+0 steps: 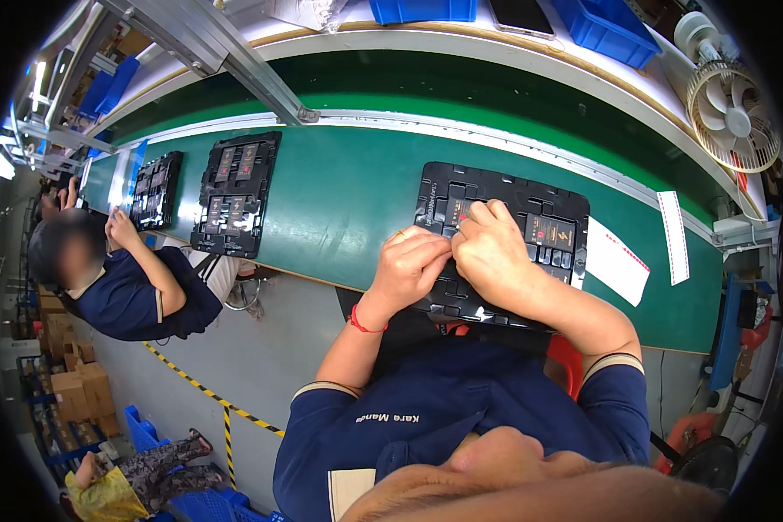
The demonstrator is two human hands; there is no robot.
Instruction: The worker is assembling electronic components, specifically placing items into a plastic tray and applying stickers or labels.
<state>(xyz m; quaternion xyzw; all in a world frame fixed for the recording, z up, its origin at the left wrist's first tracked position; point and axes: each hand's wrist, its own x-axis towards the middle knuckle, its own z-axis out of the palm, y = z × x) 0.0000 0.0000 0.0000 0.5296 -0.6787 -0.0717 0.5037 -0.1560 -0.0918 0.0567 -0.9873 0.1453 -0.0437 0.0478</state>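
Observation:
A black plastic tray [506,177] lies on the green worktop in front of me. Flat black battery-like packs [550,232] with orange and red marks sit in its compartments. My left hand [411,264] is closed in a pinch above the tray's left part, a red cord round its wrist. Right beside it, my right hand [494,254] has its fingers curled together, and the fingertips of both hands meet. Whatever they pinch is hidden by the fingers. A white label sheet [616,265] with red marks lies against the tray's right side.
Another label strip [673,237] lies farther right. Two more black trays [235,193] [155,190] stand to the left, where a co-worker [130,283] sits. A metal post [226,61] slants over the bench. Blue bins [605,30], a phone [522,16] and a fan [732,117] occupy the shelf.

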